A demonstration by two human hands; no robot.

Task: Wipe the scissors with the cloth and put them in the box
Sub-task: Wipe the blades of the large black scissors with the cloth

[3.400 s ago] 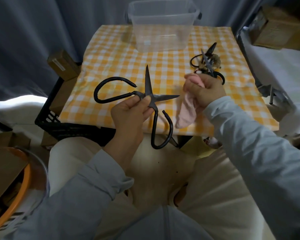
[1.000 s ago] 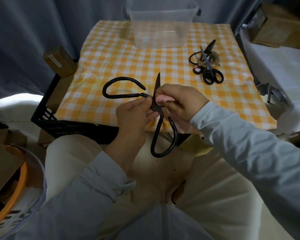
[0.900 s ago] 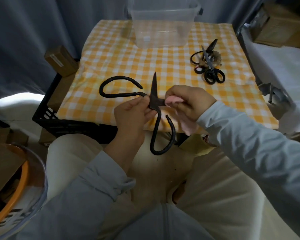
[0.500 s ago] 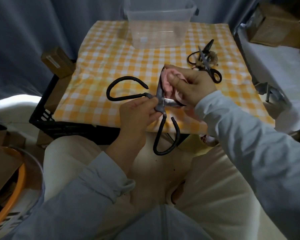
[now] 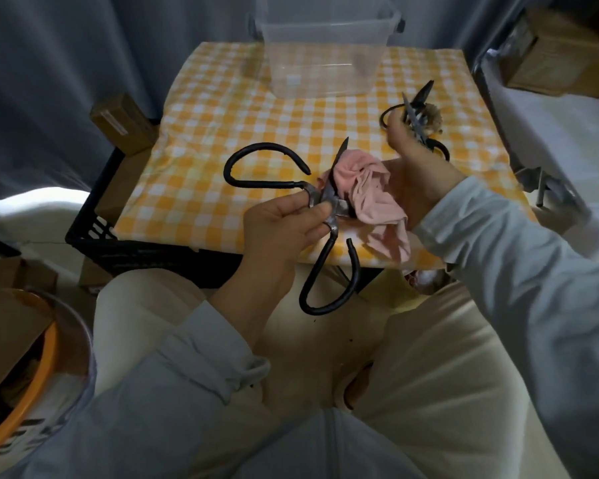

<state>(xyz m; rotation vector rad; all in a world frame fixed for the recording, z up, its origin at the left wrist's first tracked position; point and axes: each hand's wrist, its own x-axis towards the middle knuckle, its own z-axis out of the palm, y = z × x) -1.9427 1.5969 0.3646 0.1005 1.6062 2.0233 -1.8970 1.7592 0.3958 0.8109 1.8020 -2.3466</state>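
Large black scissors (image 5: 325, 271) are spread open over the near edge of the checked table (image 5: 239, 108). My left hand (image 5: 284, 226) pinches them at the pivot. One blade points up and away; the other runs right under a pink cloth (image 5: 367, 191). My right hand (image 5: 419, 174) holds the cloth against the blades with its thumb raised; its fingers are hidden behind the fabric. A clear plastic box (image 5: 325, 57) stands at the far edge of the table, with nothing visible inside.
A pile of smaller scissors (image 5: 415, 115) lies at the right of the table, behind my right hand. A black crate (image 5: 94, 216) supports the table. A cardboard box (image 5: 121, 122) sits to the left, an orange-rimmed tub (image 5: 32, 375) at lower left.
My right hand has worked the cloth from the pivot up along the upright blade, then loosened, its thumb lifting so the cloth spreads. My left hand keeps its hold at the pivot.
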